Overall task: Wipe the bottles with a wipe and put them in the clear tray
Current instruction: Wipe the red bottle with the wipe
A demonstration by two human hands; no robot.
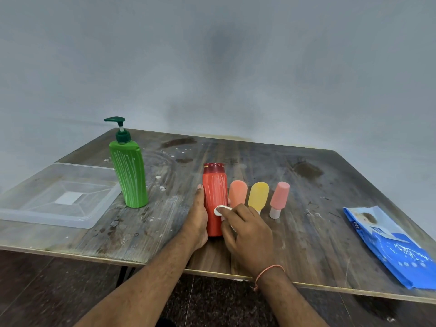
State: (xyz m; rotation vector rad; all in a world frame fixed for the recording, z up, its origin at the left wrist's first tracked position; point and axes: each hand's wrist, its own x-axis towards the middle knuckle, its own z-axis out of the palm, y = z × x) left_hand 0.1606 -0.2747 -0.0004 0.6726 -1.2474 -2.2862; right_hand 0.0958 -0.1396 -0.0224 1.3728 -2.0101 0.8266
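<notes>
Upright red plastic bottle (214,197) with red cap, mid-front on the worn wooden surface (306,208). Left hand (197,220) curled round its left side; right hand (247,234) pinching a small white wipe (220,210) against its front. Clear plastic tray (59,197) far left, beside a tall green pump bottle (129,175).

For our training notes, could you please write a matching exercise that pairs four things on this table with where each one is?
Things:
1. clear plastic tray
2. green pump bottle
3. red flip-cap bottle
4. blue wipes packet

Places:
A. gripped by the left hand
B. table's right edge
C. table's left edge
D. upright just right of the tray

Pairs: 1-C, 2-D, 3-A, 4-B
</notes>
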